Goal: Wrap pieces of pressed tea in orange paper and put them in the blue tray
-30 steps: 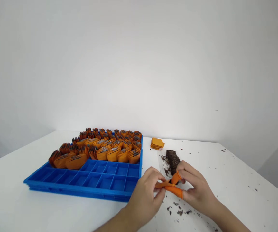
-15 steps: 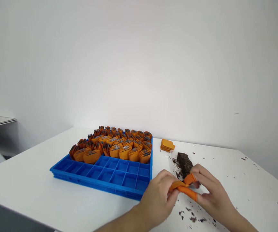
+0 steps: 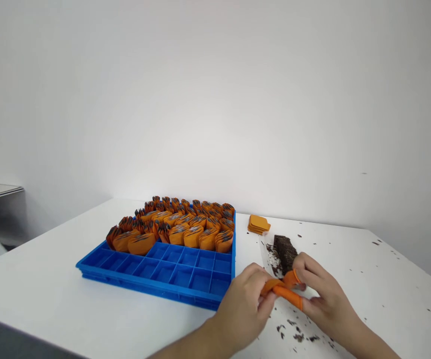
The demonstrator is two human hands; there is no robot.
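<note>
My left hand point(image 3: 243, 304) is closed, thumb and fingers pinching a small orange paper envelope point(image 3: 270, 285) that shows only in part. Orange finger cots point(image 3: 289, 297) cover the thumb and index finger of my right hand point(image 3: 325, 301). Those two covered fingertips meet at the envelope's right end, gripping it; what lies between them is mostly hidden. Just beyond the right hand, a row of thin dark brown flakes or slices point(image 3: 285, 252) lies packed on a clear sheet. A stack of flat orange envelopes point(image 3: 259, 224) rests farther back.
Left of my hands stands a blue compartment tray point(image 3: 153, 291). Its back cells hold several bundles of orange envelopes point(image 3: 191, 236); front cells are bare. Dark brown crumbs point(image 3: 298, 337) are scattered over the white table point(image 3: 353, 274). A white wall point(image 3: 215, 109) rises behind.
Both hands stay in nearly the same place. The right fingertips have shifted slightly left against the envelope, and the view has moved a little.
</note>
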